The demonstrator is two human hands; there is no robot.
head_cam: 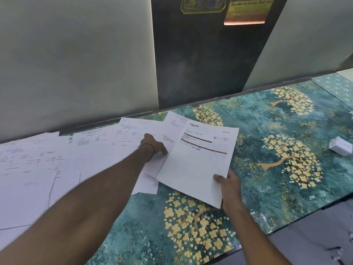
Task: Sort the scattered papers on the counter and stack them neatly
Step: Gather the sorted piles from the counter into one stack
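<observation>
papers [194, 165]: matt white paper | counter [267, 119]: glossy, smooth

White printed papers [47, 165] lie scattered and overlapping across the left of the teal, gold-flowered table [257, 121]; one Rakuten-headed sheet [198, 159] sits tilted at their right edge, its near corner lifted.
</observation>
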